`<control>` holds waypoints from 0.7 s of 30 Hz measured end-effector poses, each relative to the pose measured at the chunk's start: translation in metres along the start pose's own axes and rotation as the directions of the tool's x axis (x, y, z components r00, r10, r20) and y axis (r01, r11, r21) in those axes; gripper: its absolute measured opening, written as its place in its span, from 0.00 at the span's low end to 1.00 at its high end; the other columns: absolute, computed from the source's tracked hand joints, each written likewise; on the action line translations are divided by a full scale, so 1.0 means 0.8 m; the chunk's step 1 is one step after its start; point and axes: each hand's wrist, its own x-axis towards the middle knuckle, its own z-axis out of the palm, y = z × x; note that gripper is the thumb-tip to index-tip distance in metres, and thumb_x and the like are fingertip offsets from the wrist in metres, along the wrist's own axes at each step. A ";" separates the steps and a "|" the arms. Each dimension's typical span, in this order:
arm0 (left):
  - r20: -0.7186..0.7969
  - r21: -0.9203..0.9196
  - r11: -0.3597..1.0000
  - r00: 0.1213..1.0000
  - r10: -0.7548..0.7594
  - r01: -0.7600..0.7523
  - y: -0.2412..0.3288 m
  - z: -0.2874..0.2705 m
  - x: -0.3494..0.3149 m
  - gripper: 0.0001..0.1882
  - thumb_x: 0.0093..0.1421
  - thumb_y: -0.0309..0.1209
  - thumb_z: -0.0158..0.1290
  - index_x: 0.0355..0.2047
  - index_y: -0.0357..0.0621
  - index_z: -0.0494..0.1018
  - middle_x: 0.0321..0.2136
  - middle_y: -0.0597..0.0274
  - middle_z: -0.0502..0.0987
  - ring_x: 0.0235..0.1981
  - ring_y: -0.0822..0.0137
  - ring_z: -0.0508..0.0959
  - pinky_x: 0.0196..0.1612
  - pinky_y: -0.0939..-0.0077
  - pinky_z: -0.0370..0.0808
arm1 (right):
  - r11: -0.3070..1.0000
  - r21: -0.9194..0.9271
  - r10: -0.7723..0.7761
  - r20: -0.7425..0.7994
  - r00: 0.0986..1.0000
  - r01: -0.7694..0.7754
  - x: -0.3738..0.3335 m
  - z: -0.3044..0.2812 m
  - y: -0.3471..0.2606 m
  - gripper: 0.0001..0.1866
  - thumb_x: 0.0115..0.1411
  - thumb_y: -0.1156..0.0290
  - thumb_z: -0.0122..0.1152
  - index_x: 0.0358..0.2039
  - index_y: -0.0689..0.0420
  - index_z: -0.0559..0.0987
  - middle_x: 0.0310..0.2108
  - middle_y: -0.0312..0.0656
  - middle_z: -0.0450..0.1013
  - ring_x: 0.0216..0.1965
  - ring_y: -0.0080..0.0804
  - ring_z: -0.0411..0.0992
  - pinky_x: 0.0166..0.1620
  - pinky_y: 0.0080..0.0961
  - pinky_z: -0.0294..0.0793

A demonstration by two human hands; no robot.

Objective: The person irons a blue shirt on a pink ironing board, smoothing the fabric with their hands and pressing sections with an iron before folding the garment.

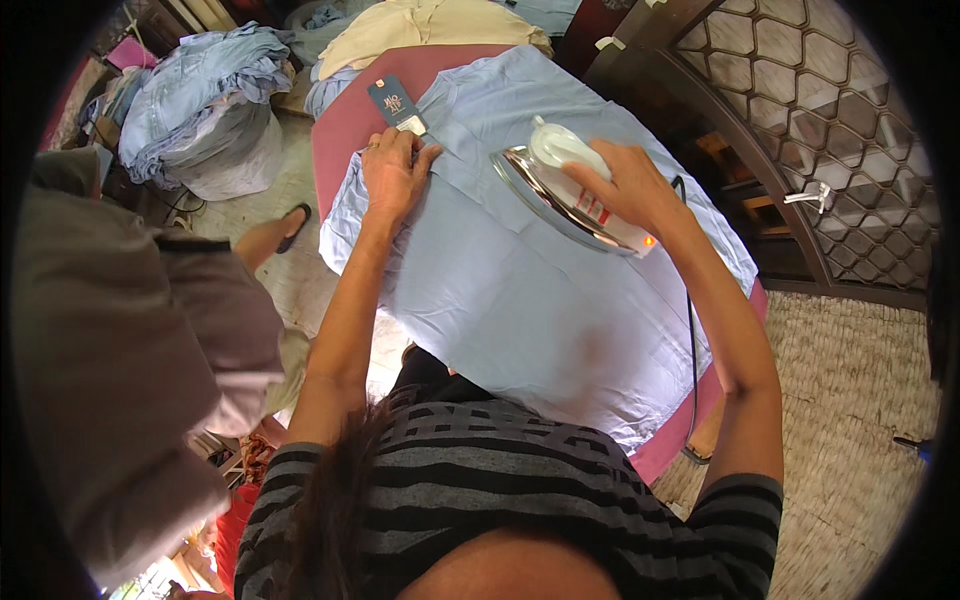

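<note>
A light blue shirt lies spread over a padded ironing board with a dark pink cover. My right hand is closed round the handle of a white and chrome clothes iron. The iron is tilted, its shiny side showing and an orange light lit at its heel; whether it touches the cloth I cannot tell. My left hand rests on the shirt's left edge, fingers bent and thumb apart. Just beyond those fingers lies a dark blue garment tag.
The iron's black cord hangs down the board's right side. Cream folded cloth sits beyond the board. At left stands a person in brown clothing, with a large bundle of blue clothes behind. A dark lattice door stands at right.
</note>
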 end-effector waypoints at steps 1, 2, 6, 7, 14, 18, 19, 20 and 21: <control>0.017 -0.046 0.998 0.999 -0.031 0.032 -0.002 -0.002 0.000 0.17 0.56 0.42 0.63 0.27 0.42 0.73 0.24 0.58 0.75 0.29 0.55 0.74 0.34 0.59 0.68 | 0.999 -0.007 0.036 0.013 0.999 -0.036 -0.011 -0.002 0.003 0.25 0.63 0.49 0.58 0.33 0.64 0.79 0.25 0.53 0.77 0.27 0.47 0.77 0.34 0.41 0.74; 0.039 -0.095 0.993 0.997 -0.061 0.064 -0.003 -0.003 -0.001 0.17 0.56 0.43 0.63 0.25 0.43 0.73 0.23 0.59 0.75 0.29 0.55 0.74 0.33 0.59 0.67 | 0.997 -0.015 0.077 0.027 0.997 -0.076 -0.029 -0.006 0.003 0.25 0.63 0.49 0.58 0.33 0.64 0.79 0.25 0.54 0.77 0.27 0.48 0.77 0.34 0.41 0.73; 0.038 -0.203 0.978 0.998 -0.042 0.049 -0.008 0.000 0.004 0.16 0.57 0.43 0.62 0.24 0.44 0.73 0.19 0.62 0.75 0.25 0.58 0.73 0.33 0.60 0.66 | 0.986 -0.097 0.131 -0.021 0.991 -0.132 -0.106 -0.016 0.017 0.22 0.62 0.53 0.61 0.32 0.64 0.77 0.26 0.58 0.76 0.29 0.57 0.75 0.34 0.41 0.73; 0.043 -0.211 0.976 0.998 -0.047 0.055 -0.011 0.003 0.006 0.16 0.57 0.43 0.62 0.24 0.44 0.73 0.19 0.62 0.75 0.25 0.58 0.74 0.32 0.61 0.66 | 0.982 -0.122 0.141 -0.043 0.989 -0.146 -0.123 -0.016 0.021 0.21 0.61 0.54 0.63 0.32 0.64 0.77 0.27 0.58 0.76 0.29 0.59 0.75 0.34 0.42 0.73; 0.190 -0.224 0.951 0.966 -0.173 0.215 -0.019 -0.002 0.016 0.15 0.60 0.43 0.60 0.29 0.45 0.76 0.18 0.66 0.76 0.19 0.69 0.74 0.26 0.71 0.68 | 0.970 -0.084 0.220 -0.094 0.971 -0.228 -0.165 -0.004 0.007 0.19 0.59 0.55 0.66 0.32 0.61 0.76 0.26 0.56 0.76 0.30 0.58 0.76 0.32 0.42 0.73; 0.153 -0.183 0.963 0.974 -0.169 0.196 -0.021 -0.003 0.017 0.14 0.59 0.44 0.61 0.29 0.47 0.77 0.17 0.68 0.77 0.19 0.71 0.75 0.25 0.73 0.68 | 0.964 -0.064 0.252 -0.084 0.964 -0.258 -0.134 0.007 -0.018 0.20 0.59 0.54 0.65 0.32 0.61 0.76 0.25 0.55 0.76 0.29 0.56 0.77 0.32 0.41 0.73; 0.148 -0.187 0.963 0.974 -0.169 0.195 -0.020 -0.001 0.017 0.14 0.59 0.44 0.61 0.29 0.47 0.77 0.17 0.67 0.77 0.18 0.71 0.75 0.25 0.73 0.68 | 0.969 -0.061 0.233 -0.087 0.969 -0.238 -0.128 0.011 -0.021 0.20 0.60 0.53 0.64 0.32 0.61 0.77 0.25 0.55 0.77 0.29 0.56 0.77 0.32 0.41 0.74; 0.143 -0.191 0.962 0.975 -0.170 0.196 -0.019 0.000 0.017 0.14 0.59 0.44 0.61 0.29 0.47 0.77 0.17 0.67 0.77 0.18 0.71 0.75 0.25 0.73 0.68 | 0.974 -0.057 0.213 -0.090 0.973 -0.218 -0.122 0.016 -0.024 0.20 0.60 0.53 0.64 0.32 0.61 0.77 0.24 0.54 0.77 0.28 0.55 0.77 0.32 0.42 0.74; 0.137 -0.194 0.961 0.976 -0.171 0.196 -0.018 0.002 0.017 0.14 0.59 0.44 0.61 0.29 0.47 0.77 0.16 0.67 0.77 0.18 0.71 0.75 0.25 0.73 0.68 | 0.974 -0.044 0.216 -0.087 0.972 -0.221 -0.113 0.021 -0.030 0.21 0.60 0.52 0.63 0.32 0.60 0.77 0.24 0.54 0.77 0.28 0.55 0.77 0.32 0.42 0.74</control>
